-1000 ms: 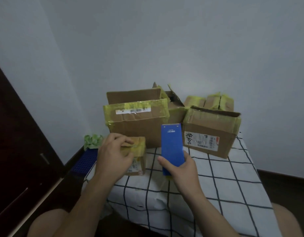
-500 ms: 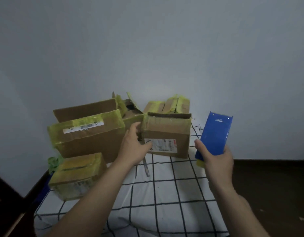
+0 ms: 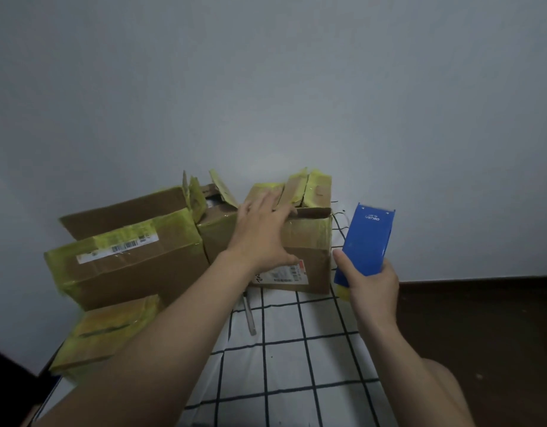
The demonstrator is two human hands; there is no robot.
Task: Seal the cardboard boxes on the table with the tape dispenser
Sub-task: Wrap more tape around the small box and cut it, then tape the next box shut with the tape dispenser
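Note:
Several cardboard boxes with yellow-green tape stand on the checked tablecloth [image 3: 296, 359]. My left hand [image 3: 259, 229] reaches forward with straight fingers over the top edge of the middle box [image 3: 312, 241], which carries a shipping label, toward the smaller boxes behind it [image 3: 315, 189]. My right hand [image 3: 370, 288] grips the blue tape dispenser [image 3: 366, 241], held upright just right of that box. A large taped box [image 3: 127, 260] stands at the left, a small flat taped box [image 3: 109, 331] lies at the near left, and an open-flapped box [image 3: 213, 217] sits at the back.
A thin stick-like object [image 3: 250, 315] lies on the cloth in front of the middle box. A pale wall stands right behind the boxes. Dark floor [image 3: 481, 318] lies past the table's right edge. My knee [image 3: 444, 392] shows at the lower right.
My left hand let go of the small box, moved right to the labelled box, then stretched open over its top. The dispenser swung right and stayed in my right hand. The view shifted right.

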